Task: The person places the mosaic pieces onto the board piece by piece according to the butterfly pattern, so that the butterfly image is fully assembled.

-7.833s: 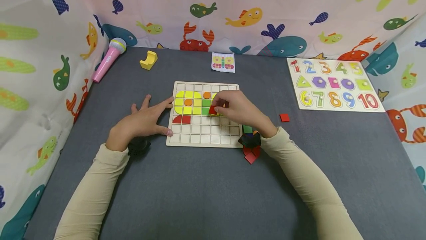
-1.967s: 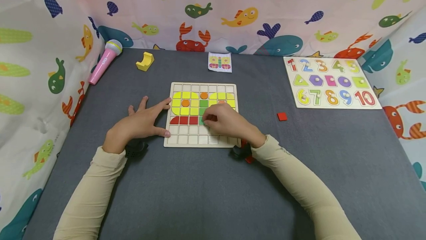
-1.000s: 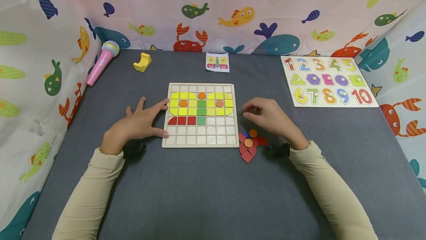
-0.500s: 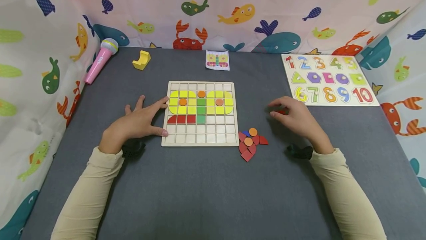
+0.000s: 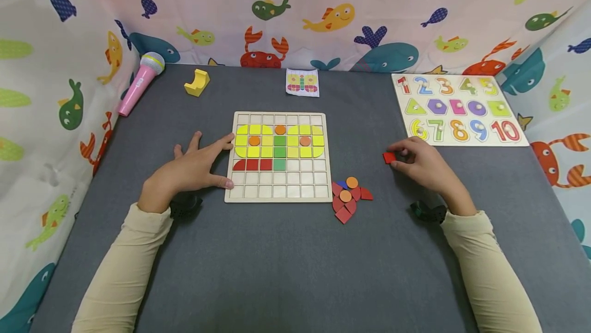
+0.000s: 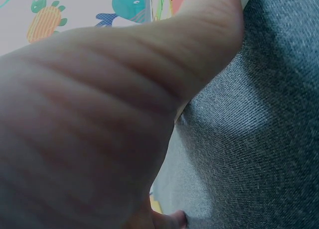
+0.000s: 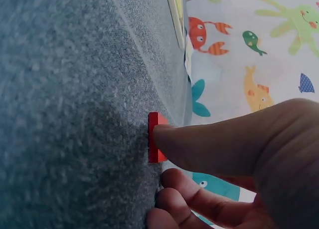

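Note:
My left hand (image 5: pixel 186 171) rests with spread fingers against the left edge of a wooden grid board (image 5: pixel 277 194). Its thumb fills much of the left wrist view. Yellow, orange, green and red tiles lie on the board; the fourth row has several red tiles (image 5: pixel 251 164) and a green tile (image 5: pixel 279 164). Right of the board, my right hand (image 5: pixel 422 163) pinches a red square tile (image 5: pixel 389 157) at the table. In the right wrist view, the thumb lies on this red tile (image 7: pixel 153 139) and the other fingers are curled below.
Beside the board's right edge lies a pile of red, orange and blue tiles (image 5: pixel 344 215). A picture card (image 5: pixel 302 83) is at the back, with a number puzzle board (image 5: pixel 461 110) back right. A pink toy microphone (image 5: pixel 140 86) and yellow block (image 5: pixel 197 82) stand back left.
Red and green tiles have been added to the board's fourth row, yellow ones to its right side. My right hand has moved right, off the board, to the lone red tile. The left hand stays.

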Demonstrator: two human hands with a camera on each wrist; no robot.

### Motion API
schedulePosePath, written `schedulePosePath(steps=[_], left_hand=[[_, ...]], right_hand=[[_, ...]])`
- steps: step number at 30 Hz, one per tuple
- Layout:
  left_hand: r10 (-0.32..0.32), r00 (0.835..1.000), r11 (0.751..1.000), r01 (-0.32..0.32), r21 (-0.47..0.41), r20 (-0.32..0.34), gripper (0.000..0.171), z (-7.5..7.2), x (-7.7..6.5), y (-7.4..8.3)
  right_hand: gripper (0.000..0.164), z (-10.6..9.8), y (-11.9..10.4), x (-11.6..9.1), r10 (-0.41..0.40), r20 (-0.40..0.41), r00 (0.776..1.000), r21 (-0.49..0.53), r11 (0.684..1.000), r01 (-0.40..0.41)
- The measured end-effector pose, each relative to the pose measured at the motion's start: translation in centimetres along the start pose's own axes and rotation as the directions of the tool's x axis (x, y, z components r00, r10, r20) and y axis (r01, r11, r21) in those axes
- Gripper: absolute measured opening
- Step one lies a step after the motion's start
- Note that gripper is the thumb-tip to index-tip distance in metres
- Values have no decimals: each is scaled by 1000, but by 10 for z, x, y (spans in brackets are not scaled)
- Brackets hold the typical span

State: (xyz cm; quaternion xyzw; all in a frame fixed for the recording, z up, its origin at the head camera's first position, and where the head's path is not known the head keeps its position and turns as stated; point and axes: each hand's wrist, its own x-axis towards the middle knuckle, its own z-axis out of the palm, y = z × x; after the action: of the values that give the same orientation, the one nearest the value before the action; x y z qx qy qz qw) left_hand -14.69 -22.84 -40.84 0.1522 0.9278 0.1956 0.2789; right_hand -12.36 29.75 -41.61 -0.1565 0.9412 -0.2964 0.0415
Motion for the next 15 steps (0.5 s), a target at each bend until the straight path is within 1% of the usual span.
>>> schedulePosePath(steps=[7, 15], left_hand=[[18, 1000, 1000, -18, -5, -7, 122, 1, 2, -1], [5, 1000, 1000, -5, 3, 1, 123, 1, 2, -2]], right_hand=[[22, 1, 1, 3, 77, 19, 997, 15, 997, -78], [13, -1, -2, 4, 138, 10, 990, 58, 989, -138]])
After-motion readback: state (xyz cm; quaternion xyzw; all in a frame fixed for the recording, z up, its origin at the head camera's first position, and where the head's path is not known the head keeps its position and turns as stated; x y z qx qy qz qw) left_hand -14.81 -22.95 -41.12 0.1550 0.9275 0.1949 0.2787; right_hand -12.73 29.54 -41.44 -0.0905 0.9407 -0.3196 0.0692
